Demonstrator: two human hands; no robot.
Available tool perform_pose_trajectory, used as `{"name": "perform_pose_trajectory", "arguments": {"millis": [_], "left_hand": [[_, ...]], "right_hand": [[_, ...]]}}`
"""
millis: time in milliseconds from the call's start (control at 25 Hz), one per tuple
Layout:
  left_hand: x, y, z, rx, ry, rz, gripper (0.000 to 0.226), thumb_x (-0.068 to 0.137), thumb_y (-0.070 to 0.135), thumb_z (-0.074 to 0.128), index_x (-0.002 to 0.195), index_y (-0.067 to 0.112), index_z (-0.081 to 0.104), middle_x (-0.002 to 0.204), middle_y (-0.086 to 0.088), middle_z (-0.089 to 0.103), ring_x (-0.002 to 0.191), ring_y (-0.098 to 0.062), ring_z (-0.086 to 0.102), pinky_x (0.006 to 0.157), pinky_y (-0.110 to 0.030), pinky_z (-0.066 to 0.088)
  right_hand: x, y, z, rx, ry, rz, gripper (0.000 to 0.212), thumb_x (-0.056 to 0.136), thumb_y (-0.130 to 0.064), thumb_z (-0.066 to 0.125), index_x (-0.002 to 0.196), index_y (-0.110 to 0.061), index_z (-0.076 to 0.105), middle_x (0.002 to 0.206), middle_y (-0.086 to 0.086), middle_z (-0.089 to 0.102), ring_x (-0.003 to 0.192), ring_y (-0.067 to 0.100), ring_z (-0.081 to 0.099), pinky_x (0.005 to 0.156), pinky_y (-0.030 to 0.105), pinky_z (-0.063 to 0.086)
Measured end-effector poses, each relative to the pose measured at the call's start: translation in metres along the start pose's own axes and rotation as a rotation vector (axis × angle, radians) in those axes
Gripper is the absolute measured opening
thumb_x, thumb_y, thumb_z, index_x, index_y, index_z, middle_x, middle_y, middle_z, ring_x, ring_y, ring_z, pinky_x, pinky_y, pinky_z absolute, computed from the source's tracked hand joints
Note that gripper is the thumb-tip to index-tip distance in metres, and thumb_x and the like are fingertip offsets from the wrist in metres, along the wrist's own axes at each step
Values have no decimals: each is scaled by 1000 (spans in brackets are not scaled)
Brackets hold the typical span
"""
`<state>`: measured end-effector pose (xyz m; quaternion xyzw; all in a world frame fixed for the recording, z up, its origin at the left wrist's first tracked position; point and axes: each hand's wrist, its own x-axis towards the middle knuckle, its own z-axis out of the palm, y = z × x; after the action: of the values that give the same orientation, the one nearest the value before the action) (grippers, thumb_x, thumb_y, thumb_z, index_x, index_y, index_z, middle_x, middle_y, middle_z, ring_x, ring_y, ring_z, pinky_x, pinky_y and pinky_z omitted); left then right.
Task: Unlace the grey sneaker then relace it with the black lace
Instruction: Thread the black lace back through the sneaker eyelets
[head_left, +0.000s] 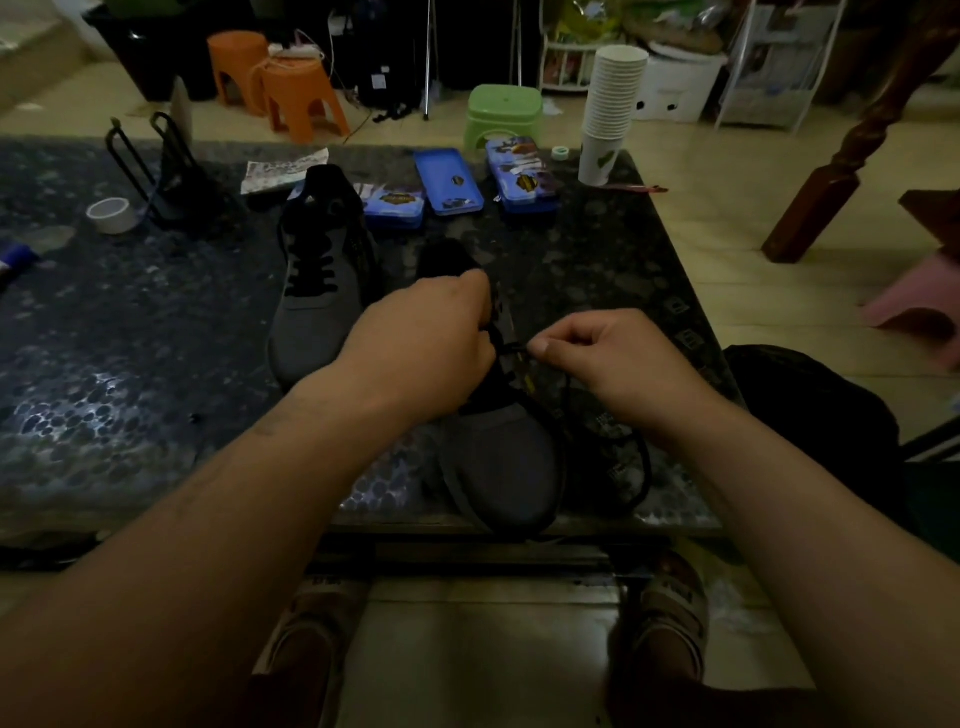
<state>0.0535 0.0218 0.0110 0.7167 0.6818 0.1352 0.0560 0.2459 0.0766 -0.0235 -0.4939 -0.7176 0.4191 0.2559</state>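
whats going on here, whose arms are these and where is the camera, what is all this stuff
There is no machine here. A person wears one camera on the head, and it looks down at their own bare arms. The left hand grips the laced part of the nearer grey fabric sneaker, which lies on a dark speckled stone table. The right hand pinches the thin black lace. Further back are a second grey sneaker with its lace in, blue printed tins, a roll of white tape and a tall stack of white paper cups.

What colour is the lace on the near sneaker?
Black. Head view shows the lace looping right of the sneaker.
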Motion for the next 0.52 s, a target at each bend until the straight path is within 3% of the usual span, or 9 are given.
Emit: {"name": "perform_pose_trajectory", "arguments": {"millis": [120, 240, 320, 400, 520], "left_hand": [[-8, -2, 2, 55, -81, -62, 18, 99, 41, 61, 110, 26, 60, 99, 3, 65, 89, -24, 63, 77, -46, 58], [-9, -3, 7, -94, -122, -62, 9, 97, 32, 65, 92, 27, 60, 91, 6, 64, 85, -20, 61, 78, -45, 57], [-8, -8, 6, -248, -152, -45, 8, 94, 25, 67, 87, 26, 64, 88, 8, 65, 84, -14, 62, 78, -40, 57], [-10, -11, 4, -357, -208, -16, 8, 94, 23, 67, 87, 27, 69, 92, 11, 66, 84, -6, 62, 77, -31, 54], [-9, -12, 9, -362, -160, -33, 8, 100, 23, 62, 94, 27, 67, 93, 11, 65, 85, -6, 61, 72, -28, 50]], "right_hand": [[1, 4, 6, 22, -17, 56, 17, 101, -28, 64, 92, -21, 77, 65, -14, 70, 54, 2, 59, 55, 22, 46], [-2, 9, 11, 9, -75, 109, 23, 104, -27, 58, 90, -15, 72, 74, 2, 73, 49, 4, 51, 53, 27, 39], [-4, 10, 11, -6, -77, 97, 26, 104, -28, 58, 88, -13, 72, 79, 8, 74, 47, 2, 50, 50, 24, 39], [-6, 8, 9, 71, -24, 95, 23, 104, -26, 59, 91, -13, 72, 78, 1, 73, 46, -2, 50, 46, 15, 38], [-5, 3, 8, 154, 131, 57, 16, 102, -25, 63, 95, -15, 74, 80, -1, 72, 57, 3, 56, 52, 18, 45]]}}
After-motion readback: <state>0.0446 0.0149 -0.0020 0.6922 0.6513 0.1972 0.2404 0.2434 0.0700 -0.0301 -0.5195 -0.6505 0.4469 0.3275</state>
